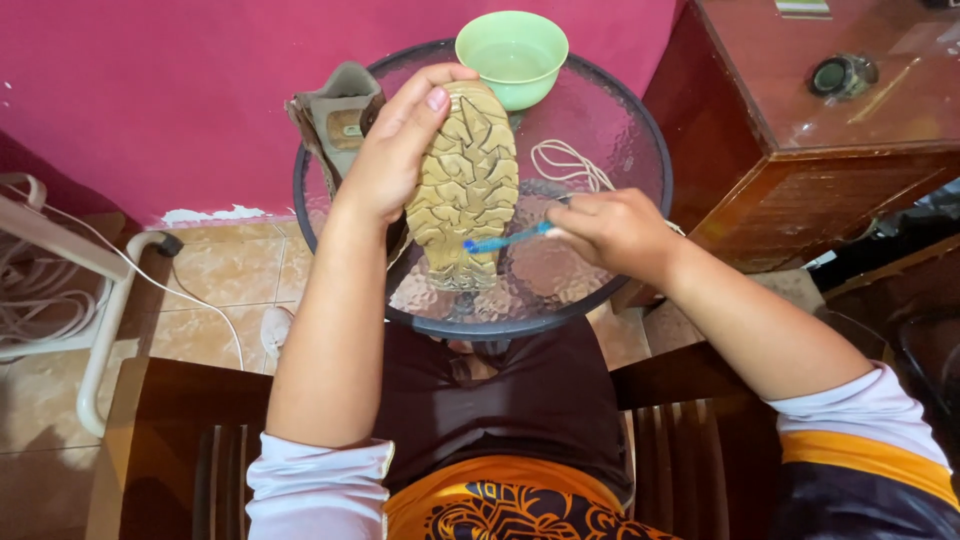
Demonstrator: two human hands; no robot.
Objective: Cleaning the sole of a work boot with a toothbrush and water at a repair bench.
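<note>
Left hand (392, 150) gripping upturned boot (466, 185), right hand (612, 228) clasping blue toothbrush (505, 239), bristles hidden against sole.

Rough rubber boot sole (465, 185); textured glass table (620, 140); glossy bowl (512, 50).

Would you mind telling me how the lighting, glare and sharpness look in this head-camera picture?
Head view: even, soft indoor light; the shoe sole and left hand are sharp; the right hand and blue toothbrush look slightly soft; faint sheen on the glass table; the frame edges bend a little.
</note>
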